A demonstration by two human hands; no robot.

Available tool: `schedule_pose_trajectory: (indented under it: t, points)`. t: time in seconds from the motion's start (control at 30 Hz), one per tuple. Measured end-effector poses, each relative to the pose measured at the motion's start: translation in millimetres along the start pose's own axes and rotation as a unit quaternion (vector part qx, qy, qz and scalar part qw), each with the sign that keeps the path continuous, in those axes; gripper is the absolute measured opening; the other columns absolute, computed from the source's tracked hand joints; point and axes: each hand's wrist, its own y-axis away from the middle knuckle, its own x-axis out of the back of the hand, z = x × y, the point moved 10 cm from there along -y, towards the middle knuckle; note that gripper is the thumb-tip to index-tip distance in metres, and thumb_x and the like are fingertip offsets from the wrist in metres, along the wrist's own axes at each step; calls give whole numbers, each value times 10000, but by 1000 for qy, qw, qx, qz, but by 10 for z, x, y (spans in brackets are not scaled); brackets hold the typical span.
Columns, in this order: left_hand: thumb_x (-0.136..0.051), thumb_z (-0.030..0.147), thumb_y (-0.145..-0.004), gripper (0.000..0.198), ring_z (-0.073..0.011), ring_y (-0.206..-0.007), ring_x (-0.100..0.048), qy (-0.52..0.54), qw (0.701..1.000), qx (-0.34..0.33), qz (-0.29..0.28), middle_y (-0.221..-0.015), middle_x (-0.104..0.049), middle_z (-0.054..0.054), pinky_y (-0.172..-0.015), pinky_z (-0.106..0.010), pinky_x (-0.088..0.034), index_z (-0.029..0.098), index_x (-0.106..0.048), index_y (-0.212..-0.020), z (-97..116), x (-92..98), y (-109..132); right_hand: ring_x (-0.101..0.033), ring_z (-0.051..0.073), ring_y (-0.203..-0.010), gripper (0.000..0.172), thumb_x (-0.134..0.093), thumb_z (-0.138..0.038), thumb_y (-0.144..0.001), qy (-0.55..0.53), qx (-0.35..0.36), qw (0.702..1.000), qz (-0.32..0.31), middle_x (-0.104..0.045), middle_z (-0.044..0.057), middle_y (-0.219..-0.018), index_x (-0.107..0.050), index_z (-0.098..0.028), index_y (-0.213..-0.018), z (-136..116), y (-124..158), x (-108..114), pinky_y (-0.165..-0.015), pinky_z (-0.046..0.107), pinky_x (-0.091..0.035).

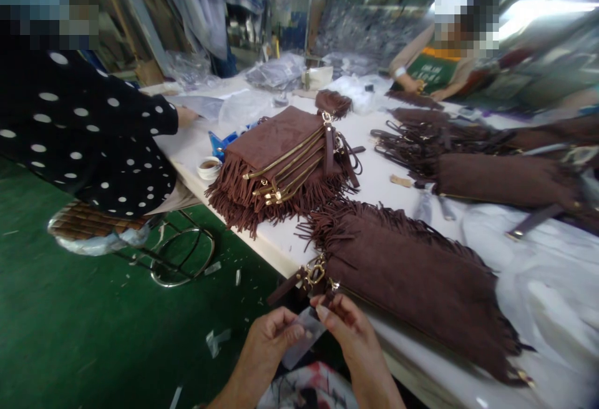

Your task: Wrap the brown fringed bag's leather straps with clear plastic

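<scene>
A brown fringed bag [407,278] lies flat along the front edge of the table, its gold ring and short strap hanging over the corner. In my left hand [274,343] is a small clear plastic sleeve [302,337], pinched between thumb and fingers. My right hand [346,325], just beside it, has its fingertips closed on a brown strap end [330,296] by the bag's gold zipper hardware. Both hands are close together below the bag's corner. What lies between the fingertips is partly hidden.
Fringed bags with gold zippers form a stack [281,140] on the white table [290,246]. A small cup [209,167] stands at its left edge. More brown bags [505,178] lie at the right. A person in a dotted top [93,128] and another in a green apron [430,72] work nearby.
</scene>
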Motion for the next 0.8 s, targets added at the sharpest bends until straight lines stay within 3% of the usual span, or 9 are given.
schedule_pose_trajectory:
  t: [0.13, 0.23, 0.33, 0.43, 0.63, 0.8]
  points:
    - [-747, 525, -724, 415, -107, -551, -486, 10, 1000, -4, -5, -649, -634, -20, -538, -208, -342, 122, -674, -788, -14, -121, -50, -586, 185, -750, 310, -768, -479, -679, 3, 15, 1000, -4, -697, 40, -796, -667, -189, -721, 9, 32, 28, -693, 260, -442]
    - [-745, 535, -724, 425, -105, -541, -494, 40, 999, -3, -7, -659, -651, -33, -530, -204, -338, 123, -681, -804, -47, -209, -107, -614, 207, -778, 375, -760, -524, -680, 23, 8, 1000, -1, -699, 51, -806, -698, -189, -835, -9, 66, 104, -707, 275, -479]
    - [-732, 547, -733, 439, -101, -530, -495, 52, 999, 6, 7, -654, -662, -42, -514, -195, -326, 120, -690, -826, -73, -236, -145, -637, 238, -875, 462, -738, -560, -697, 52, 22, 997, 58, -720, 64, -905, -698, -206, -991, -95, 104, 263, -777, 298, -507]
    - [-711, 577, -738, 469, -97, -517, -484, 44, 998, 21, 47, -645, -656, -39, -497, -190, -317, 122, -704, -856, -77, -172, -142, -636, 203, -783, 408, -656, -575, -780, 70, 52, 991, 107, -724, 35, -883, -704, -220, -976, -149, 132, 322, -706, 260, -503]
    - [-642, 613, -775, 508, -135, -575, -515, -24, 992, 1, 124, -665, -652, -29, -512, -211, -353, 142, -725, -947, 102, -28, -97, -644, 193, -728, 449, -656, -605, -774, 2, 15, 993, 115, -728, 40, -842, -706, -205, -969, 107, 88, 282, -656, 270, -502]
    - [-608, 565, -826, 453, -173, -705, -571, -45, 993, -33, 105, -843, -713, -45, -624, -234, -433, 166, -718, -1010, 251, -141, -143, -654, 200, -757, 460, -664, -600, -770, 20, 35, 991, 126, -734, 53, -886, -708, -209, -1008, 69, 104, 345, -666, 272, -511]
